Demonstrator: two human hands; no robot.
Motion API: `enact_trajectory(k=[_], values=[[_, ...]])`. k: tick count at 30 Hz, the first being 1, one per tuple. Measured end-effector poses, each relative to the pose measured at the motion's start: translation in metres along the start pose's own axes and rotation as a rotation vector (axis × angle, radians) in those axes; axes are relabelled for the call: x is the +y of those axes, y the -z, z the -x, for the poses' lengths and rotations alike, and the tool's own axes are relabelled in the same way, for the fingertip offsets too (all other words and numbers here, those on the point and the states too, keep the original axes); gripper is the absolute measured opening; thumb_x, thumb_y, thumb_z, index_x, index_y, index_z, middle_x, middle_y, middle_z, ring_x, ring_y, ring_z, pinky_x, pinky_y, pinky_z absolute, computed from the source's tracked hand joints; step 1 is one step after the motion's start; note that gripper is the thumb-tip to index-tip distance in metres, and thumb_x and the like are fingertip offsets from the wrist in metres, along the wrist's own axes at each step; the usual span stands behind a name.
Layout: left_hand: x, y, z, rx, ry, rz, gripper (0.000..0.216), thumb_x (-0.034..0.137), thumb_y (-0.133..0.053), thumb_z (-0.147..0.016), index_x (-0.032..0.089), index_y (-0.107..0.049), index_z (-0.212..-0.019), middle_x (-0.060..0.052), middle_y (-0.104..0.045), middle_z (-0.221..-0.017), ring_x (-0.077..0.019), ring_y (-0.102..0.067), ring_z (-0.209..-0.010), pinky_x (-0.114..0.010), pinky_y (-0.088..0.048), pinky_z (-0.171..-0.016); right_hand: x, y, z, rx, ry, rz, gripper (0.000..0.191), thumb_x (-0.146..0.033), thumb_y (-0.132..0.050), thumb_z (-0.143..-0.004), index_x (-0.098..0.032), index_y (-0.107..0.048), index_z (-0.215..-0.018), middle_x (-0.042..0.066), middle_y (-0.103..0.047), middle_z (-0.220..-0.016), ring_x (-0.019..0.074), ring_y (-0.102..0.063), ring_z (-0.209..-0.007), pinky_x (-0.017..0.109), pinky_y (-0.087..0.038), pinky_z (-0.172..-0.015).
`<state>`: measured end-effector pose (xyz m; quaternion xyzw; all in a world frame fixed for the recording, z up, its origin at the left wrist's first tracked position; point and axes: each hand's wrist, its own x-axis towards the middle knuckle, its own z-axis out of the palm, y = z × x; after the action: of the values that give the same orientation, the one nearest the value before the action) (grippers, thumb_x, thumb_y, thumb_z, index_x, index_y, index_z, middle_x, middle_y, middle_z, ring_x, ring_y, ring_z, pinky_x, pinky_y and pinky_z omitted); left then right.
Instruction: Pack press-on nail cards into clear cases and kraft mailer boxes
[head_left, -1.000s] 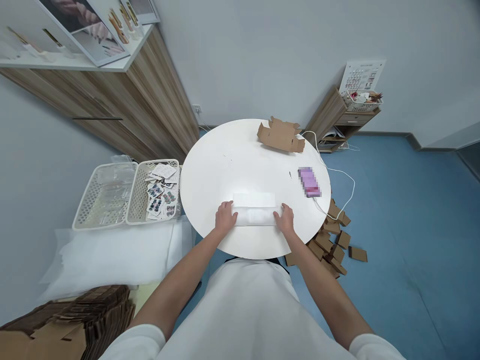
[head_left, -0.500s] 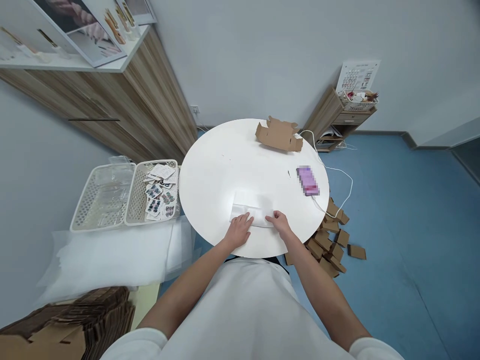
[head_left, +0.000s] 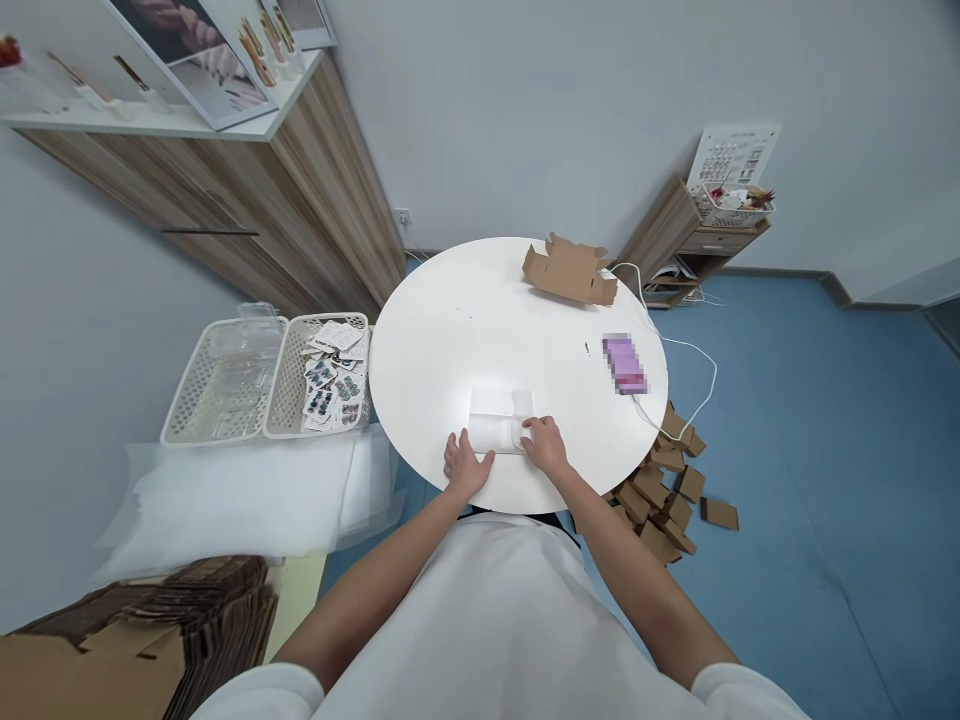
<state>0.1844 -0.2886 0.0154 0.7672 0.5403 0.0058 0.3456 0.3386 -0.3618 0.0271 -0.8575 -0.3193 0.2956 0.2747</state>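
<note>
A folded white sheet of thin foam wrap (head_left: 495, 420) lies near the front edge of the round white table (head_left: 450, 340). My left hand (head_left: 465, 468) rests flat on the table at the sheet's near left corner, fingers spread. My right hand (head_left: 546, 445) presses on the sheet's right end with its fingers curled over the fold. The sheet looks folded into a short, roughly square pad.
A flattened brown carton (head_left: 570, 272) and a purple phone (head_left: 624, 364) on a white cable (head_left: 694, 350) lie farther back on the table. Two white baskets (head_left: 225, 385) with cards stand at left, above stacked white foam sheets (head_left: 240, 500). Cardboard pieces (head_left: 667, 490) litter the blue floor.
The long white strip has been folded inward from both ends into a shorter pad. Both hands moved toward each other and nearer the table's front edge.
</note>
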Motion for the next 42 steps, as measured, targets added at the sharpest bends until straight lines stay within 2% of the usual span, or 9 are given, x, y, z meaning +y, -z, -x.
enact_trajectory(k=[8,11,14,18,23,29,35,39,42], values=[[0.005,-0.008,-0.021,-0.033,0.252,0.627,0.074,0.045,-0.061,-0.065,0.019,-0.025,-0.125,-0.017,-0.043,-0.122,-0.0252,-0.051,-0.103,-0.034,-0.045,-0.075,0.01,-0.018,0.01,0.037,0.03,-0.08,0.031,-0.022,-0.042,-0.074,-0.023,-0.046,-0.105,0.006,-0.04,-0.106,0.0179,-0.051,-0.09,0.033,-0.043,-0.08],[0.009,0.001,-0.026,-0.177,0.192,0.59,0.045,0.037,-0.058,-0.069,0.017,-0.046,-0.108,-0.011,-0.058,-0.099,-0.0199,-0.059,-0.083,-0.029,-0.047,-0.064,0.011,-0.018,0.011,0.058,0.037,-0.098,0.031,-0.022,-0.043,-0.073,-0.023,-0.047,-0.103,0.006,-0.04,-0.105,0.0171,-0.051,-0.086,0.033,-0.043,-0.081],[0.015,0.007,-0.027,-0.242,0.12,0.525,0.018,0.03,-0.054,-0.071,0.017,-0.057,-0.083,-0.005,-0.061,-0.079,-0.016,-0.058,-0.071,-0.027,-0.046,-0.06,0.01,-0.018,0.009,0.103,0.033,-0.074,0.029,-0.023,-0.045,-0.071,-0.022,-0.05,-0.1,0.006,-0.041,-0.101,0.0177,-0.05,-0.085,0.033,-0.043,-0.078],[0.029,0.001,-0.022,-0.216,-0.095,0.354,0.015,0.027,-0.053,-0.07,0.017,-0.057,-0.08,-0.001,-0.057,-0.069,-0.0131,-0.055,-0.065,-0.026,-0.045,-0.063,0.006,-0.017,0.008,0.062,0.028,-0.045,0.029,-0.022,-0.044,-0.071,-0.02,-0.051,-0.099,0.002,-0.049,-0.08,0.0173,-0.05,-0.074,0.032,-0.043,-0.07],[0.036,-0.011,-0.008,-0.212,-0.382,0.105,0.026,0.019,-0.045,-0.073,0.017,-0.055,-0.097,-0.005,-0.055,-0.087,-0.0155,-0.054,-0.079,-0.03,-0.044,-0.074,0.003,-0.011,0.008,0.036,0.049,-0.145,0.027,-0.023,-0.035,-0.077,-0.021,-0.054,-0.096,0.002,-0.055,-0.085,0.0151,-0.052,-0.08,0.028,-0.041,-0.074],[0.025,-0.013,0.017,-0.224,-0.638,-0.107,0.055,0.017,-0.048,-0.068,0.016,-0.039,-0.122,-0.012,-0.046,-0.113,-0.0242,-0.045,-0.103,-0.039,-0.039,-0.087,-0.002,-0.013,-0.001,0.029,-0.082,-0.063,0.018,-0.032,-0.045,-0.073,-0.022,-0.051,-0.088,-0.004,-0.049,-0.062,0.0136,-0.049,-0.059,0.026,-0.038,-0.058],[0.023,-0.002,-0.003,-0.064,-0.685,-0.146,0.04,0.017,-0.037,-0.079,0.022,-0.041,-0.119,-0.009,-0.043,-0.125,-0.023,-0.038,-0.115,-0.042,-0.033,-0.094,0.002,-0.013,-0.004,-0.011,0.001,-0.074,0.016,-0.026,-0.042,-0.075,-0.022,-0.049,-0.089,-0.005,-0.045,-0.06,0.0136,-0.048,-0.06,0.025,-0.039,-0.059],[0.028,0.001,-0.021,-0.097,-0.773,-0.29,0.043,0.019,-0.043,-0.077,0.022,-0.041,-0.12,-0.008,-0.035,-0.134,-0.0251,-0.026,-0.125,-0.044,-0.025,-0.1,0.005,-0.004,0.004,-0.031,0.102,0.042,0.026,-0.023,-0.038,-0.078,-0.021,-0.048,-0.102,0.003,-0.054,-0.086,0.0155,-0.052,-0.072,0.029,-0.042,-0.066],[0.029,0.001,-0.026,-0.104,-0.78,-0.329,0.045,0.022,-0.047,-0.076,0.021,-0.041,-0.12,-0.008,-0.032,-0.136,-0.0273,-0.018,-0.129,-0.046,-0.02,-0.101,0.01,0.007,0.011,-0.05,0.307,0.145,0.043,-0.024,-0.046,-0.076,-0.021,-0.041,-0.118,0.011,-0.04,-0.122,0.0208,-0.048,-0.099,0.034,-0.041,-0.08]])
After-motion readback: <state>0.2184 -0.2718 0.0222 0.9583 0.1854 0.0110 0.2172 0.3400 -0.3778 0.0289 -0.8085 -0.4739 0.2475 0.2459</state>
